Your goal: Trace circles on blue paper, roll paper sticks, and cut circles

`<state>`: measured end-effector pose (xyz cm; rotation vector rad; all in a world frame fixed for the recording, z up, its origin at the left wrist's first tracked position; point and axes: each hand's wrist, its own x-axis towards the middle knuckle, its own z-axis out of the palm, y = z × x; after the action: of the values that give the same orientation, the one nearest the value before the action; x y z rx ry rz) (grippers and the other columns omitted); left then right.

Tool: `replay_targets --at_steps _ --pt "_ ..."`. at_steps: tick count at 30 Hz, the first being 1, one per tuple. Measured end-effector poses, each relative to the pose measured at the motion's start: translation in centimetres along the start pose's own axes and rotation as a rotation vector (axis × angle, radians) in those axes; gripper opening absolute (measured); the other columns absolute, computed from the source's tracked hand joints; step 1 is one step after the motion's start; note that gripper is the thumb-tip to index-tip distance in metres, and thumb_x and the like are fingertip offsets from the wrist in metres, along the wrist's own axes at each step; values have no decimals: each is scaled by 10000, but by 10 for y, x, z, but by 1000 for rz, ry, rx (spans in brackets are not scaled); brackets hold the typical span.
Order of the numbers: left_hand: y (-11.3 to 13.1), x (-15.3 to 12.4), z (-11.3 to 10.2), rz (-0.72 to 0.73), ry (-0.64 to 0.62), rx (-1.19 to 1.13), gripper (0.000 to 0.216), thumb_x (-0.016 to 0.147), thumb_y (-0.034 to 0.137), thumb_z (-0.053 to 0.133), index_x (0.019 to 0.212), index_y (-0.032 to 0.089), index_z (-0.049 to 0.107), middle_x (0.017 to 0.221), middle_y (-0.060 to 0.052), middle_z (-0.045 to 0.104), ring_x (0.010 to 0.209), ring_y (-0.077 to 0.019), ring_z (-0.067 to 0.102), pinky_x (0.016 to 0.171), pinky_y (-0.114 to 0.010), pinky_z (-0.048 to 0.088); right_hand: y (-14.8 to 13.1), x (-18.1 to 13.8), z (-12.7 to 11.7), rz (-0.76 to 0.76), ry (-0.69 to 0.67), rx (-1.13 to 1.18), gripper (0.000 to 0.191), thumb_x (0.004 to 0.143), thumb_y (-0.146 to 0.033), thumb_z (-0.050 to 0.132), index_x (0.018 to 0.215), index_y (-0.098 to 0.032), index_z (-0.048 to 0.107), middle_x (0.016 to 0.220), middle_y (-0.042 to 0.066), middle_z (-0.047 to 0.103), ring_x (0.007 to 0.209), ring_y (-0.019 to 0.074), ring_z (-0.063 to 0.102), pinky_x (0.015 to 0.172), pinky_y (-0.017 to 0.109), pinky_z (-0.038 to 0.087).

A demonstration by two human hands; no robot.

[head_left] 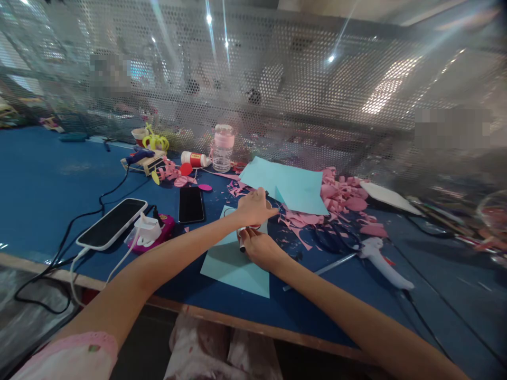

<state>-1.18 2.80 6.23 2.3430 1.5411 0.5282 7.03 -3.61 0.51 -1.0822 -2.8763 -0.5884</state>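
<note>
Fingers (pixel 259 193) of the left hand (pixel 252 209) bent, hold hidden, cannot tell whether they grip; those of the right hand (pixel 262 249) drawn into a close pinch, both over a broad, smooth blue tabletop (pixel 47 171). Beyond them a large pale-blue paper sheet (pixel 299 186) lies partly on curled pink paper scraps (pixel 344 193), a second pale-blue paper sheet (pixel 245 277) lies beneath the hands, and a short dark-ended cylinder (pixel 242 246) sits in the right pinch. Judged: near sheet light, easily creased, apt to slide, best steadied at its bare near edge; cylinder light, rigid, best pinched mid-length.
</note>
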Motion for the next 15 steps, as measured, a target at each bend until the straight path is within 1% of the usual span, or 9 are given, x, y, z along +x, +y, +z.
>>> replay_targets --at_steps 3,7,11,13,15 --pt "0 -1 -1 14 -13 0 427 781 524 452 1011 175 364 1126 -146 562 1125 -290 485 847 -374 414 2 -7 1 -22 34 4 191 834 -89 348 970 -90 483 753 119 593 692 214 584 537 295 467" --pt "2 -2 -3 6 -16 -6 434 776 518 467 1017 171 368 1138 -146 557 1134 -292 479 852 -372 413 7 -19 4 -59 113 -4 167 846 -92 339 924 -96 486 700 92 578 645 196 582 495 270 432" --pt "2 -2 -2 4 -12 -1 430 776 516 472 1012 169 377 1130 -148 563 1126 -291 490 850 -363 412 12 -29 5 -64 182 52 180 857 -85 305 886 -116 480 689 75 575 634 181 575 503 263 429" --pt "1 0 0 0 3 4 450 771 524 476 1021 162 379 1121 -149 567 1110 -288 504 849 -359 413 14 -34 4 -52 259 127 163 865 -109 320 868 -132 481 690 64 579 638 168 574 527 257 435" --pt "0 1 3 2 20 16 477 770 532 475 1036 148 380 1120 -157 566 1105 -289 508 855 -359 410 19 -41 2 -15 394 241 138 869 -148 351 834 -152 484 680 50 585 627 149 573 538 244 435"
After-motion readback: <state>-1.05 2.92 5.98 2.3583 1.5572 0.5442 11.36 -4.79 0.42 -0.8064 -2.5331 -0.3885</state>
